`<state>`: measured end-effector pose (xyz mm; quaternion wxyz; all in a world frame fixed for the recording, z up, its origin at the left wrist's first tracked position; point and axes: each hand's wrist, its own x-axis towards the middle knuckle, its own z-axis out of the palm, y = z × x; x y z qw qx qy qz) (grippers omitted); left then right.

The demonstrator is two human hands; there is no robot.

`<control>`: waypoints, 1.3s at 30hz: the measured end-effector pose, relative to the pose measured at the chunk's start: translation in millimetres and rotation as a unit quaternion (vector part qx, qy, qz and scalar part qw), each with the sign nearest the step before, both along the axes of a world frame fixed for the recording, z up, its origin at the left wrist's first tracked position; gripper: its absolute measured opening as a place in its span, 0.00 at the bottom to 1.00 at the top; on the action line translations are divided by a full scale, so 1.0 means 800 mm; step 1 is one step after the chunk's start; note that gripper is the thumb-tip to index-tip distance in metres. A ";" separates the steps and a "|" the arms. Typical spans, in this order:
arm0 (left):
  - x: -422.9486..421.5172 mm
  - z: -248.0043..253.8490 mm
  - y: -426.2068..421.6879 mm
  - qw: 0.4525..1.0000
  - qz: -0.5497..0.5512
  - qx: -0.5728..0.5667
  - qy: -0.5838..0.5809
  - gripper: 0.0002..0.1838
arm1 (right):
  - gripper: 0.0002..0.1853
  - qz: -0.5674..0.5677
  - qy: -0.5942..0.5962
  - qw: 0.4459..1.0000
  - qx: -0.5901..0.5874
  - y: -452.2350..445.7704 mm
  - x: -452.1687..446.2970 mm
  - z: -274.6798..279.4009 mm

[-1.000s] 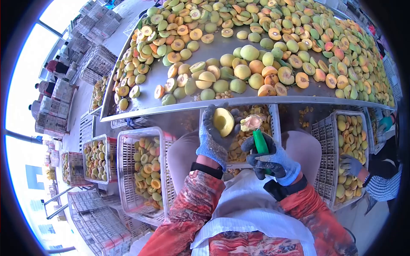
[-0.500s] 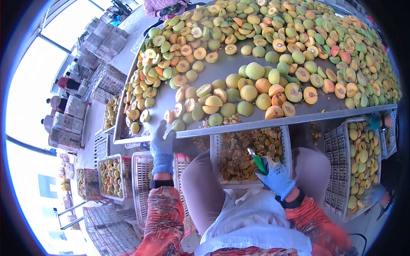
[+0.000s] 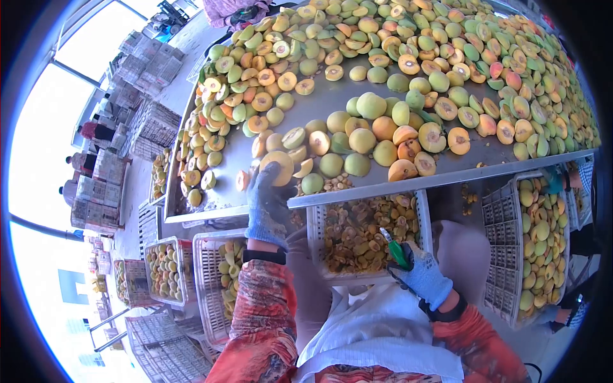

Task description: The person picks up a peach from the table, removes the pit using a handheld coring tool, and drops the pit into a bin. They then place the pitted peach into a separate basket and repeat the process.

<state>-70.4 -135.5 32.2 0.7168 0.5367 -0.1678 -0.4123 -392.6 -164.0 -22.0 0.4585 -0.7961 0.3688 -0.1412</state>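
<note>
Over the grey metal table point(image 3: 447, 177), the blue-gloved left hand point(image 3: 265, 203) curls round a round yellow fruit half point(image 3: 281, 161), leftward and beyond the blue-gloved right hand point(image 3: 420, 276), closed on a green-handled metal-tipped tool point(image 3: 398, 253).

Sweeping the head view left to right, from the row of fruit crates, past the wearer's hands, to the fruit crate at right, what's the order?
Narrow-looking fruit crate → second fruit crate → white slatted fruit crate → left hand → green-handled tool → right hand → right-side fruit crate.
</note>
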 end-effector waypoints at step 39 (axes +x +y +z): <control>-0.187 0.023 0.119 0.983 -0.088 0.154 -0.056 0.17 | 0.21 0.186 -0.051 0.893 0.406 0.061 0.023 0.089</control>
